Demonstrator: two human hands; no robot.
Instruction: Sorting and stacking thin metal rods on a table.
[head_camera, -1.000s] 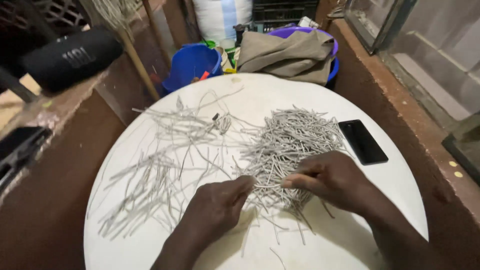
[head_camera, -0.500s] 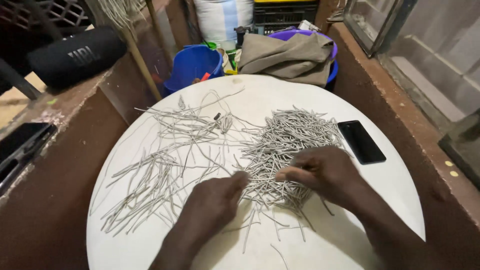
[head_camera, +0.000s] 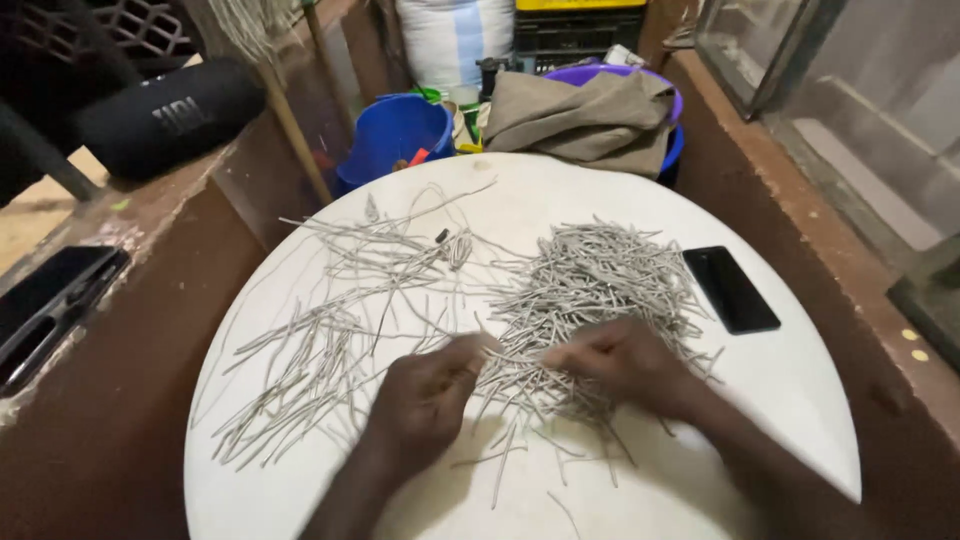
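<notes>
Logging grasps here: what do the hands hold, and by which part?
Both hands, left and right, pinch into the pile of grey strips at its near edge. Blur hides which strip, and where the grip sits.

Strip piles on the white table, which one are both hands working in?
The dense pile of short grey strips right of centre, beside the black phone. The loose spread of longer strips lies left, untouched.

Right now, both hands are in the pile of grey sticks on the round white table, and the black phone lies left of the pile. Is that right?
Not quite. In the head view the black phone lies right of the pile of grey sticks, not left. The rest holds.
</notes>
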